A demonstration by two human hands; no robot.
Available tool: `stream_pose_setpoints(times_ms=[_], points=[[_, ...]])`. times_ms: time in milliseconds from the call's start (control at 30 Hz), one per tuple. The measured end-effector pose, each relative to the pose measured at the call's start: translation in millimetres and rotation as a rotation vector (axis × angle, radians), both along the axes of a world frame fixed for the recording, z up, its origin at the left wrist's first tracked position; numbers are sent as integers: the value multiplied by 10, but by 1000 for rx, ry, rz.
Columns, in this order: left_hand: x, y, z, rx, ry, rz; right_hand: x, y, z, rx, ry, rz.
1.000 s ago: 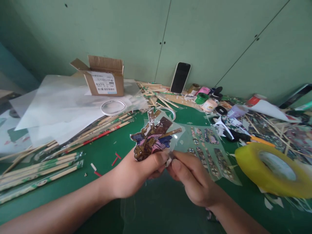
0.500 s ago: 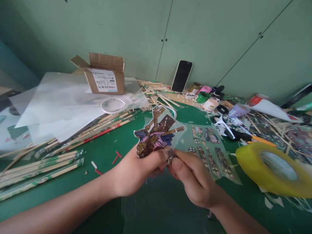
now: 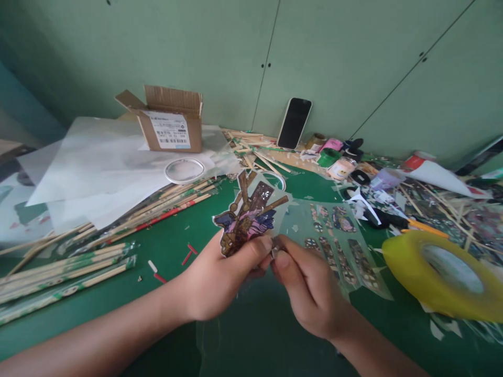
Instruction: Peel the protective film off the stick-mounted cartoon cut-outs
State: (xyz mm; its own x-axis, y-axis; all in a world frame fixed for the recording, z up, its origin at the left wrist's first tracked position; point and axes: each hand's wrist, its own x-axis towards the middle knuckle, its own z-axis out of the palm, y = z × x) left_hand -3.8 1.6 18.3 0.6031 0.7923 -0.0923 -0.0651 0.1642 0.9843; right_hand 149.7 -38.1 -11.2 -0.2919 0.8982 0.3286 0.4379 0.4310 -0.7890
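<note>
In the head view, a shiny printed cut-out (image 3: 248,220) in brown, pink and dark blue, with clear film around its edge, stands up from my left hand (image 3: 218,277). The thumb of that hand presses on its lower part, which is hidden. Close beside it, my right hand (image 3: 316,288) pinches something small and greyish at the cut-out's lower right; what it is I cannot make out. Behind the right hand, a clear sheet with several printed pieces (image 3: 341,219) lies on the green tabletop (image 3: 173,230).
A large roll of yellow tape (image 3: 408,267) lies at the right. Bundles of wooden sticks (image 3: 70,277) are at the left. An open cardboard box (image 3: 173,128) and a leaning phone (image 3: 294,123) stand at the back. Small jars (image 3: 341,168) and scraps clutter the right.
The cut-out has tilted slightly to the left and down in my left hand. My right fingertips have shifted a little and remain pinched near its lower edge.
</note>
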Motion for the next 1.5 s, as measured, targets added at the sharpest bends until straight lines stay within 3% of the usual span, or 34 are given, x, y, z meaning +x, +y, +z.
stream_pose_setpoints(times_ms=[333, 767, 1300, 1400, 1500], points=[[6, -16, -45, 6, 33, 48, 5, 14, 19, 39, -70, -17], [-57, 12, -37, 175, 149, -4, -13, 23, 10, 132, -116, -58], [-51, 6, -40, 277, 198, 11, 9, 28, 21, 66, -104, -27], [-54, 7, -27, 274, 194, -2, 16, 30, 7, -6, -8, 13], [-36, 9, -9, 182, 135, -15, 33, 30, -22, -95, 262, 79]])
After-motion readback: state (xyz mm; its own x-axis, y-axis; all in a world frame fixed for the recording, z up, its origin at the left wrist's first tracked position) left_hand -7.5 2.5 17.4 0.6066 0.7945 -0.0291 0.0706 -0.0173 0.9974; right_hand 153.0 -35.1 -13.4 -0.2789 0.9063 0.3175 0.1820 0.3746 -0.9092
